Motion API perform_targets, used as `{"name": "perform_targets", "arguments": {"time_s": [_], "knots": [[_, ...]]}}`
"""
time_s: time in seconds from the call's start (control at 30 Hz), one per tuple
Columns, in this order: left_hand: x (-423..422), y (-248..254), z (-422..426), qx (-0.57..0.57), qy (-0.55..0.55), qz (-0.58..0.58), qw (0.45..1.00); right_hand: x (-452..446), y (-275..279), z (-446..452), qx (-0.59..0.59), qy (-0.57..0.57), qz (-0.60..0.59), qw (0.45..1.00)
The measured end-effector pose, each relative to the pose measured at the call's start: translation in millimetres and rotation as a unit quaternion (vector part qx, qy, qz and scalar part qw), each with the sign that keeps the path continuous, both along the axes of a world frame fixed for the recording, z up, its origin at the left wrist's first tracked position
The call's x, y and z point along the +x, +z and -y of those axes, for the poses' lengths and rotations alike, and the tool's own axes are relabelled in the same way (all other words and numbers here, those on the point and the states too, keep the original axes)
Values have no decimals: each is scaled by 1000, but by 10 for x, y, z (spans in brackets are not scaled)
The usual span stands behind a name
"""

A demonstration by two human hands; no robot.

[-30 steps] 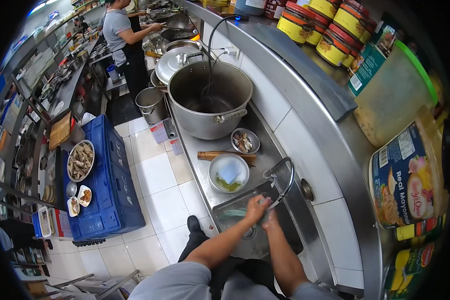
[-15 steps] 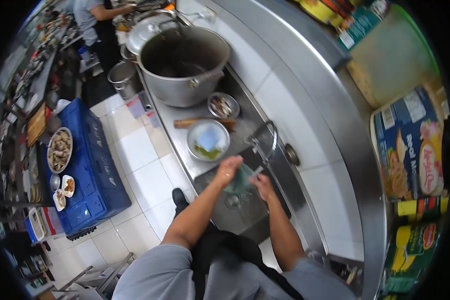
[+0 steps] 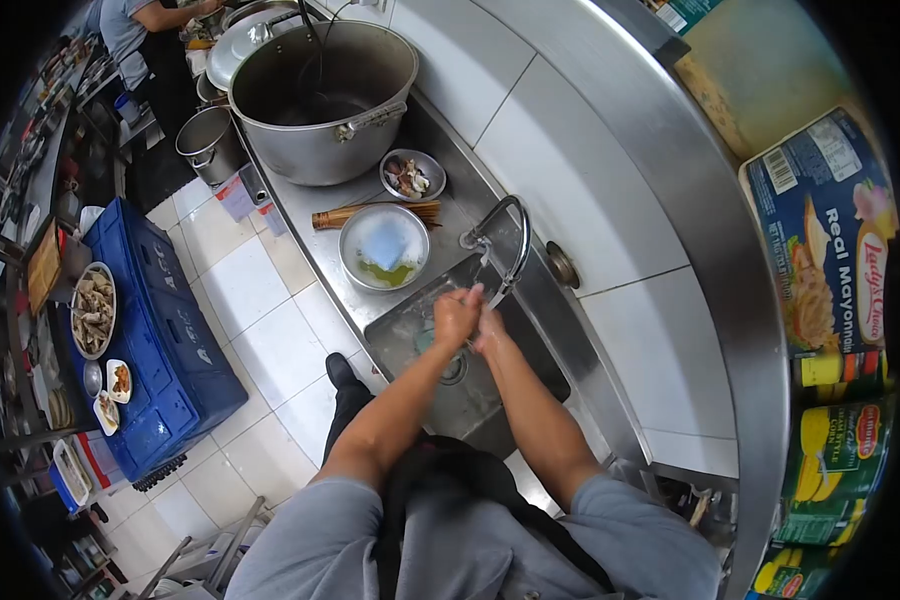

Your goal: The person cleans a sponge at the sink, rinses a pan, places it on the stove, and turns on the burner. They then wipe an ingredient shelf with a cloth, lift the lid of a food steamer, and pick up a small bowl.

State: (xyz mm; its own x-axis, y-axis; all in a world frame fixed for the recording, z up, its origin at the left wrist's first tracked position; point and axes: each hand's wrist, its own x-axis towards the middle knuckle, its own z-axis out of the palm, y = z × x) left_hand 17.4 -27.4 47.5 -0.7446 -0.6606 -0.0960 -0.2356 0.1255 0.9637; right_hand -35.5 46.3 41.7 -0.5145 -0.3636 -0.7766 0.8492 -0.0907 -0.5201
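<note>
My left hand [image 3: 455,318] and my right hand [image 3: 487,326] are pressed together beneath the curved faucet [image 3: 522,235], over the metal sink [image 3: 515,375]. The fingers of both are closed. A pale sliver shows near the right fingertips; whether it is water or an object I cannot tell. Low in the sink, partly behind my left hand, a dull green patch [image 3: 425,341] is visible. Beyond the sink stands a metal bowl [image 3: 345,262] of foamy liquid, with a blue cloth or sponge [image 3: 383,243] and something yellow-green in it.
Behind the bowl lie a bundle of thin sticks [image 3: 335,217] and a smaller bowl of scraps [image 3: 429,183]. A large pot [image 3: 310,150] stands farther back. On my left is a blue chest [image 3: 170,360] bearing food dishes. A steel shelf edge [image 3: 700,190] curves along the right.
My hands have come together under the faucet. The green thing that was between them now appears lower in the sink. The camera view has shifted.
</note>
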Motion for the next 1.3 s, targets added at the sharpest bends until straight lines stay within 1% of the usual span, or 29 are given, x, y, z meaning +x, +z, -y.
{"name": "perform_targets", "arguments": {"time_s": [0.07,0.13,0.17,0.2,0.23,0.27,0.3,0.33,0.4,0.43,0.53,0.57,0.6,0.63,0.67,0.7,0.77,0.8,0.87,0.93,1.0,1.03,1.1,1.13,1.17,1.2,1.23,1.27,1.3], "knots": [[49,-162,-5,-37,-29,22,999,-53,-180,-86,70,19,-147,987],[114,-328,221,-49,-57,82,994,-125,-26,-192,8,33,-60,998],[102,-387,282,45,-74,30,996,-145,43,-241,43,141,-198,969],[58,-438,273,46,-73,29,996,-163,104,-286,77,245,-328,909],[59,-370,276,59,-141,-2,988,-151,208,-326,78,246,-325,910],[93,-275,275,72,-208,-31,975,-112,332,-363,121,284,-466,830],[112,-25,296,-81,-241,-28,967,-108,403,-389,158,313,-595,723],[99,111,354,-80,-242,-27,967,-122,410,-450,158,313,-594,724],[21,338,463,1,-121,-98,988,-148,370,-616,45,410,-388,825],[2,525,536,67,-52,-152,985,-147,280,-686,46,409,-386,825],[-110,160,628,62,40,-94,993,-129,134,-700,53,340,-363,866],[-184,144,371,46,96,-159,982,-38,189,-532,-19,177,-260,949],[-163,138,162,-8,50,-167,985,19,223,-340,-92,5,-145,985],[-159,97,-93,-38,13,-163,986,25,117,-208,-19,-62,-82,995],[-174,33,-248,-67,-25,-159,985,-27,-28,-222,-20,-62,-83,994],[-198,-28,-203,-68,-25,-159,985,-84,-235,-252,-151,-14,-29,988],[-150,-170,-46,-170,-62,-33,983,-130,-488,-243,-9,-1,11,1000],[-100,-227,41,-170,-60,-34,983,-150,-503,-287,-9,2,9,1000],[17,-331,211,55,-100,-39,993,-104,-88,-291,20,5,-55,998],[114,-447,283,46,-182,-99,977,-131,64,-468,-49,82,-103,990],[160,-476,389,5,-316,-7,949,-52,114,-551,47,290,-431,853],[168,-330,444,3,-315,-5,949,-84,18,-658,45,290,-431,853],[147,135,523,223,-172,-85,956,-201,-278,-868,151,489,-362,779],[103,125,490,223,-172,-85,956,-166,-250,-846,152,489,-363,779],[51,121,447,243,-101,-141,954,-113,-238,-795,41,343,-296,891],[-3,121,386,260,-29,-195,945,-52,-233,-724,-71,180,-213,958],[-76,99,230,129,6,-274,953,-8,-252,-639,-72,181,-213,957],[-142,-167,55,80,4,-234,969,12,-279,-533,-47,85,-123,988],[-74,0,-69,59,-37,-140,988,20,-296,-419,-21,-12,-30,999]]}}
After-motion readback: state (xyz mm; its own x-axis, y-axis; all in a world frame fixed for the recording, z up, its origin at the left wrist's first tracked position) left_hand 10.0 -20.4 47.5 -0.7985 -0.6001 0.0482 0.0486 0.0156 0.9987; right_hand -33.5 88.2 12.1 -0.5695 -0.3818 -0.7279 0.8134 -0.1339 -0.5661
